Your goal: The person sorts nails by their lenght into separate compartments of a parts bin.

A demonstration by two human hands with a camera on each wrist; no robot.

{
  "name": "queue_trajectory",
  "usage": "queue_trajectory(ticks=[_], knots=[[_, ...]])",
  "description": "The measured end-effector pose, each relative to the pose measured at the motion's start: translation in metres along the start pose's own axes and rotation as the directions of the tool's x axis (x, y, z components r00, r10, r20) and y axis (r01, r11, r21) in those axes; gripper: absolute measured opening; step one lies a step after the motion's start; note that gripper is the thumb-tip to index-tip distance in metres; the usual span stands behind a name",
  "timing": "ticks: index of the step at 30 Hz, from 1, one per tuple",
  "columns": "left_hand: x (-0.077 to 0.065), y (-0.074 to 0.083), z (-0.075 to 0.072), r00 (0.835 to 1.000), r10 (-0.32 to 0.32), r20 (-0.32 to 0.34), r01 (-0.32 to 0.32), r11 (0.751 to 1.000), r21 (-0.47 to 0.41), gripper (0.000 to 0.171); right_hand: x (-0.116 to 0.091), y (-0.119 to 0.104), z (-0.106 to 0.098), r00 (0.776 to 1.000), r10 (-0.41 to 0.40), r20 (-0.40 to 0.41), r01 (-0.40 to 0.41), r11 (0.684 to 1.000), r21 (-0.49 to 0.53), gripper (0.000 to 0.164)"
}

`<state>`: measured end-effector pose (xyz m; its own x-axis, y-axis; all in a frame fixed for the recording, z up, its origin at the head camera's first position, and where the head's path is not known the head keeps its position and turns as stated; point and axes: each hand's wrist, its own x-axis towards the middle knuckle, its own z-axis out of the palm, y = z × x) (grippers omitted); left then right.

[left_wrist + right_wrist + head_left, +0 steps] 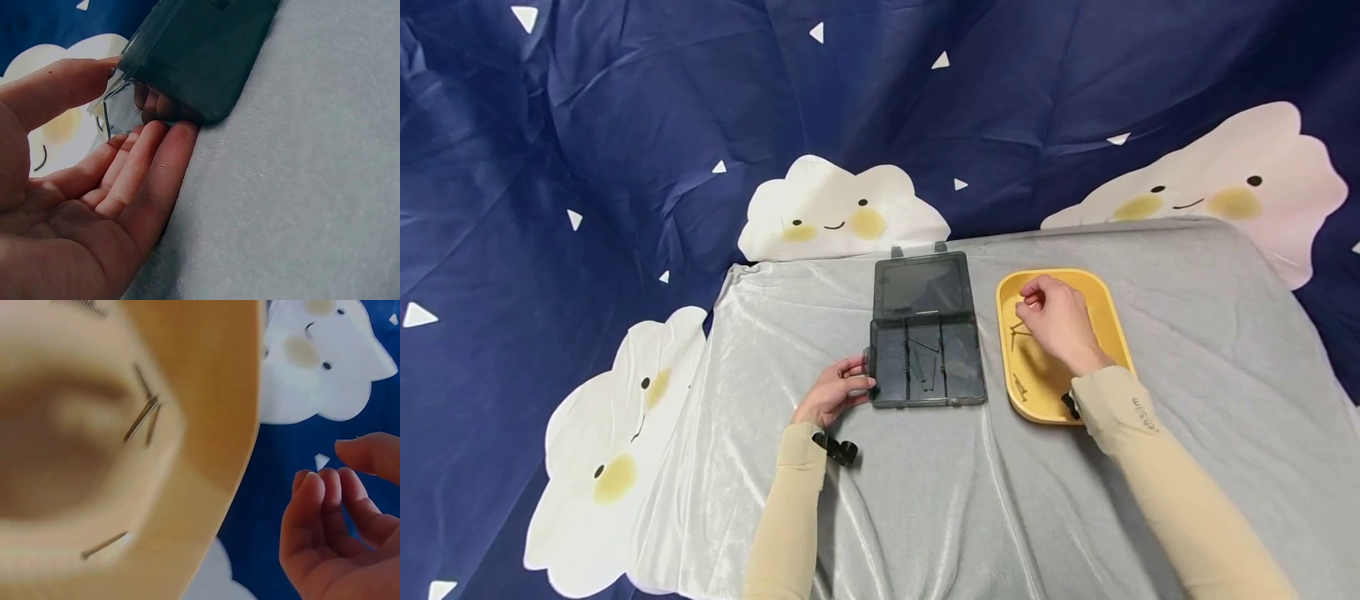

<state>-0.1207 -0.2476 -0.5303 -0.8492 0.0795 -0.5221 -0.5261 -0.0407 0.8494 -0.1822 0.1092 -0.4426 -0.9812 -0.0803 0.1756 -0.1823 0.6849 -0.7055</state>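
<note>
A dark translucent organizer box [887, 371] lies with its lid [922, 285] folded back. Several thin screws [933, 373] are in its middle compartment. My left hand [833, 390] holds the box at its left side; in the left wrist view, the thumb and fingertips meet the corner of the box [194, 62]. Over the yellow bin [1102, 317] is my right hand [1060, 321], fingers loosely bent. In the right wrist view, a gap separates its thumb and fingertips, with nothing between them. Several screws [141, 419] lie scattered on the bin's floor.
Grey plush cloth [917, 483] covers the table under both containers. Behind it hangs a dark blue curtain [662, 100] with white clouds and triangles. The bin stands a short way right of the box. Black straps [837, 448] show at the wrists.
</note>
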Motion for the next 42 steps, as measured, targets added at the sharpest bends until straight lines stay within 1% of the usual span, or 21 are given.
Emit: queue_trajectory(ticks=[4, 7, 9, 12, 15, 18, 20, 22, 25, 27, 29, 31, 34, 36, 42], knots=[[0.000, -0.001, -0.001, 1.000, 0.007, 0.000, -0.007, 1.000, -0.005, 0.061, 0.009, 0.015, -0.007, 0.998, 0.036, 0.057, -0.032, 0.997, -0.069, 0.023], [0.000, -0.001, -0.001, 1.000, 0.008, -0.005, -0.008, 1.000, -0.003, 0.061, 0.013, 0.026, -0.009, 0.989, 0.079, 0.123, -0.060, 0.987, -0.151, 0.028], [0.000, -0.001, -0.001, 1.000, 0.005, -0.009, -0.005, 1.000, -0.001, 0.061, 0.015, 0.031, -0.010, 0.978, 0.113, 0.173, -0.076, 0.975, -0.207, 0.033], [0.001, -0.002, -0.001, 1.000, 0.000, -0.012, 0.000, 1.000, -0.002, 0.060, 0.017, 0.040, -0.009, 0.956, 0.162, 0.246, -0.094, 0.959, -0.266, 0.039], [0.002, -0.003, -0.001, 1.000, 0.001, -0.009, -0.001, 1.000, 0.000, 0.059, 0.019, 0.047, -0.007, 0.936, 0.191, 0.295, -0.094, 0.945, -0.314, 0.043], [0.001, -0.004, -0.002, 1.000, 0.013, 0.002, -0.013, 1.000, 0.009, 0.059, 0.020, 0.052, -0.004, 0.923, 0.212, 0.321, -0.090, 0.930, -0.356, 0.044], [-0.001, -0.005, -0.002, 0.999, 0.036, 0.016, -0.036, 0.999, 0.012, 0.059, 0.020, 0.055, -0.002, 0.916, 0.223, 0.332, -0.087, 0.921, -0.380, 0.043], [-0.003, -0.005, -0.003, 0.997, 0.065, 0.041, -0.066, 0.998, 0.007, 0.061, 0.020, 0.058, 0.001, 0.910, 0.231, 0.344, -0.082, 0.914, -0.397, 0.040], [-0.004, -0.006, -0.004, 0.994, 0.089, 0.057, -0.089, 0.996, -0.002, 0.061, 0.018, 0.062, 0.004, 0.900, 0.247, 0.359, -0.090, 0.912, -0.401, 0.034], [-0.003, -0.006, -0.004, 0.995, 0.080, 0.054, -0.080, 0.997, -0.001, 0.061, 0.018, 0.064, 0.005, 0.894, 0.255, 0.368, -0.096, 0.912, -0.399, 0.030], [-0.001, -0.005, -0.003, 0.998, 0.058, 0.031, -0.059, 0.998, 0.004, 0.060, 0.018, 0.066, 0.006, 0.887, 0.268, 0.375, -0.106, 0.910, -0.400, 0.029], [0.001, -0.005, -0.002, 0.999, 0.041, 0.016, -0.041, 0.999, 0.003, 0.059, 0.018, 0.068, 0.006, 0.883, 0.274, 0.380, -0.108, 0.909, -0.403, 0.030], [0.002, -0.004, -0.001, 1.000, 0.026, -0.003, -0.026, 1.000, -0.003, 0.058, 0.018, 0.069, 0.008, 0.886, 0.269, 0.378, -0.101, 0.907, -0.409, 0.032], [0.002, -0.003, -0.001, 1.000, 0.021, -0.008, -0.021, 1.000, -0.011, 0.058, 0.017, 0.070, 0.008, 0.893, 0.259, 0.369, -0.096, 0.909, -0.406, 0.033], [0.000, -0.003, 0.000, 1.000, 0.026, -0.008, -0.026, 1.000, -0.013, 0.058, 0.017, 0.071, 0.011, 0.917, 0.207, 0.341, -0.044, 0.902, -0.429, 0.031]])
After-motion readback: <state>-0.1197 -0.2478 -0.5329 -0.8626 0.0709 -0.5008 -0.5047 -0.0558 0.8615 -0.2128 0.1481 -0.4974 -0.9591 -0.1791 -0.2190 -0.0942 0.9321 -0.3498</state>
